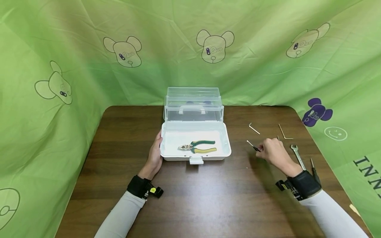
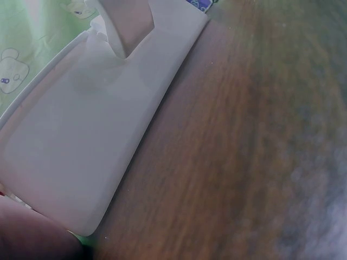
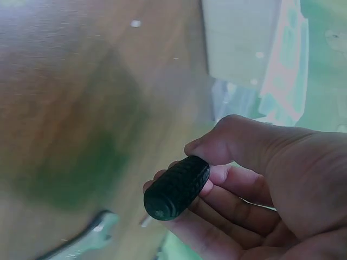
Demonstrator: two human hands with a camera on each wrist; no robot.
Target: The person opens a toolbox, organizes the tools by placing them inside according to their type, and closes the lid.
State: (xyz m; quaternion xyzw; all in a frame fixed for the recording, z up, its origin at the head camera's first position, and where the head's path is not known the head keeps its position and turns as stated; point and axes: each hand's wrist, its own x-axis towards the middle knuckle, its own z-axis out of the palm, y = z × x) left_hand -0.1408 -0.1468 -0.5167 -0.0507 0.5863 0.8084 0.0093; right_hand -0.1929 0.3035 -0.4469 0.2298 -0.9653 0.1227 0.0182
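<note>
Left grip (image 1: 153, 154) lies against left wall of white toolbox (image 1: 178, 158); fingers partly hidden, cannot tell how far open. Toolbox stands near middle of far edge of table (image 1: 190, 205), clear lid (image 1: 193, 115) up; pliers (image 1: 196, 151) inside, handles rightward. Right grip (image 1: 273, 151) pinches black-handled screwdriver (image 3: 178, 189) toward right edge. Wrench (image 1: 298, 158), second screwdriver (image 1: 315, 174) lie nearer that edge.
</note>
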